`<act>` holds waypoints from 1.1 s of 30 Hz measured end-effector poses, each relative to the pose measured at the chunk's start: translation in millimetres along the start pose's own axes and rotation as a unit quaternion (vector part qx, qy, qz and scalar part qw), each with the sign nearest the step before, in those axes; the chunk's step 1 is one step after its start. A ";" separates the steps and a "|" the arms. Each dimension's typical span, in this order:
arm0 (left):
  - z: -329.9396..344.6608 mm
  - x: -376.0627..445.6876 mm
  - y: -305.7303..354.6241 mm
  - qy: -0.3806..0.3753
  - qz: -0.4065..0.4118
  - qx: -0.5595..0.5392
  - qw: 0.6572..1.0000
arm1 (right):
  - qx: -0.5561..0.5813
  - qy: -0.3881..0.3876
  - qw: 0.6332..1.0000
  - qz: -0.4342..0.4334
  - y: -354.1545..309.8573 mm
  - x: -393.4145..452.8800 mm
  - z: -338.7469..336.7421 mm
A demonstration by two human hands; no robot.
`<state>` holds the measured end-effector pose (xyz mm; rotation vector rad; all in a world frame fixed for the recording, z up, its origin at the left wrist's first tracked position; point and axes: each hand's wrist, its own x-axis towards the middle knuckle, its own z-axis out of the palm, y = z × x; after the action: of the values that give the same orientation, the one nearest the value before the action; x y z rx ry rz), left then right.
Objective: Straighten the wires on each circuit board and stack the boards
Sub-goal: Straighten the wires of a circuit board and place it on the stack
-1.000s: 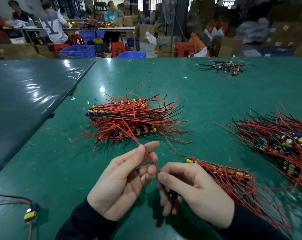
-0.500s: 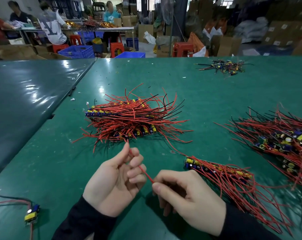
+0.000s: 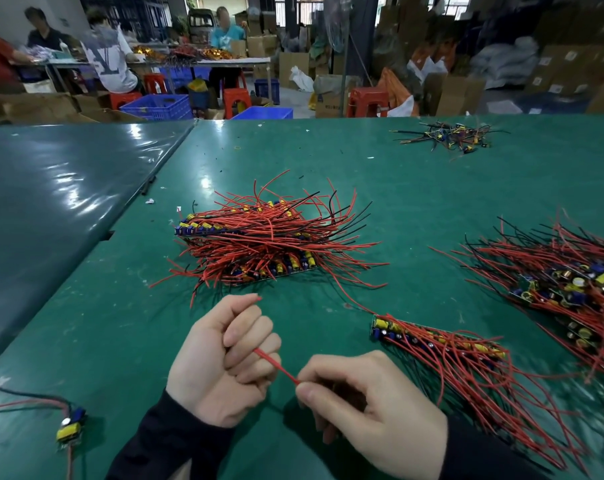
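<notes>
A red wire (image 3: 275,364) runs taut between my two hands near the table's front edge. My left hand (image 3: 221,362) has its fingers curled round the wire, whose tip pokes out past the forefinger. My right hand (image 3: 366,407) grips the wire's other end; the circuit board it belongs to is hidden under those fingers. A neat row of boards (image 3: 432,344) with red wires trailing toward me lies just right of my hands. A big stack of boards (image 3: 259,244) sits beyond my hands at mid-table.
A tangled heap of boards and wires (image 3: 563,285) lies at the right edge. A small pile (image 3: 449,135) sits far back right. One lone board (image 3: 70,427) with wires lies at front left. The green table (image 3: 414,202) adjoins another on the left. People work at benches behind.
My left hand has slid along the red wire down and to the left, and its fingers have curled round it. The right hand keeps its grip and has shifted slightly toward me.
</notes>
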<state>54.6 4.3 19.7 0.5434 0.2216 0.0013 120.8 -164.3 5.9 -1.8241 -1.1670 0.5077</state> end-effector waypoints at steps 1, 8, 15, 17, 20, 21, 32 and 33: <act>1.1 0.5 -0.4 0.025 0.012 0.006 1.000 | 0.003 0.004 1.000 0.001 -0.4 -0.1 0.4; 3.4 -0.9 -2.1 0.089 0.028 0.020 0.995 | 0.014 0.006 1.000 0.002 -3.4 -0.3 1.7; 3.2 -1.1 -1.5 0.107 0.027 0.025 0.994 | 0.009 -0.003 1.000 0.012 -5.5 -0.1 1.9; 3.2 1.9 -2.0 0.108 0.048 -0.003 0.993 | 0.050 -0.005 0.998 0.029 -5.8 -0.1 1.7; 5.1 6.9 -2.9 0.118 0.089 -0.012 0.989 | 0.206 -0.024 0.974 0.088 -4.8 1.1 1.8; 6.2 7.6 -4.7 0.111 0.091 0.019 0.989 | 0.251 -0.026 0.962 0.102 -5.7 2.1 1.9; 1.9 11.7 -33.8 0.090 0.129 0.322 0.934 | 0.295 0.023 0.943 0.149 -0.6 8.8 -2.0; 1.7 11.6 -32.8 0.086 0.116 0.314 0.938 | 0.314 0.012 0.936 0.157 -1.2 9.4 -3.1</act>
<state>64.3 -23.9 1.9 1.2088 0.3295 0.2148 126.8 -157.4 9.6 -1.4397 -0.5873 0.9206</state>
